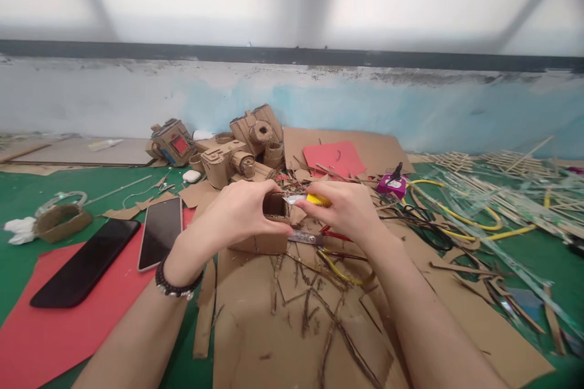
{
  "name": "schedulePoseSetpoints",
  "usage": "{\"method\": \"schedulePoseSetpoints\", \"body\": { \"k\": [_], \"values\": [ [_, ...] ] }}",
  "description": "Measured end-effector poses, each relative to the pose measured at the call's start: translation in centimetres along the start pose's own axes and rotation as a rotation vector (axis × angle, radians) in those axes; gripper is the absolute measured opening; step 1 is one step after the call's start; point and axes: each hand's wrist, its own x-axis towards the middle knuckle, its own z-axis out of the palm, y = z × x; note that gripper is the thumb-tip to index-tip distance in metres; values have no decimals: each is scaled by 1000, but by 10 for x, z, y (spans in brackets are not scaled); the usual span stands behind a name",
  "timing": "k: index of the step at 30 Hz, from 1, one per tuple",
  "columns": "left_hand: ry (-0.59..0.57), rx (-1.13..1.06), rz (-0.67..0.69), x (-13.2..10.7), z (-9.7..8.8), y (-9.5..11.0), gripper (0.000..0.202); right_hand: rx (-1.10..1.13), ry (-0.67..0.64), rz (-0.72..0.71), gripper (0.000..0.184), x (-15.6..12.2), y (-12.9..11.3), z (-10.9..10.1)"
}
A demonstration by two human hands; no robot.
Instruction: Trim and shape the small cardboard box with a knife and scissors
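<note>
My left hand (pixel 250 209) grips a small open cardboard box (pixel 262 244), with the thumb along its near side and the fingers over the far side. In my right hand (pixel 342 209) is a yellow utility knife (pixel 318 200), closed between thumb and fingers. Its blade points left and reaches the box's right edge; whether it cuts into the card I cannot tell. Just below the knife lie scissors (pixel 306 237) with red and yellow handles, beside the box. Underneath is a large cardboard sheet (pixel 255 328) scored with many cut lines.
Two phones (pixel 86 261) lie on red paper at left. Cardboard camera models (pixel 228 161) stand at the back by the wall. A purple item (pixel 391 185), a yellow cable (pixel 474 228) and many thin wooden sticks (pixel 515 164) spread to the right. Cardboard scraps (pixel 488 285) lie at right.
</note>
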Motion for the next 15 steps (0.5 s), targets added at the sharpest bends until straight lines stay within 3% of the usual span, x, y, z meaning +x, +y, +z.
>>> {"method": "schedulePoseSetpoints", "body": {
  "k": [6, 15],
  "values": [
    [-13, -33, 0, 0, -3, 1, 52, -13, -12, -8, 68, 1, 3, -1],
    [-9, -16, -10, 1, -2, 2, 56, -7, -32, 28, 75, 2, -1, 1]
  ]
}}
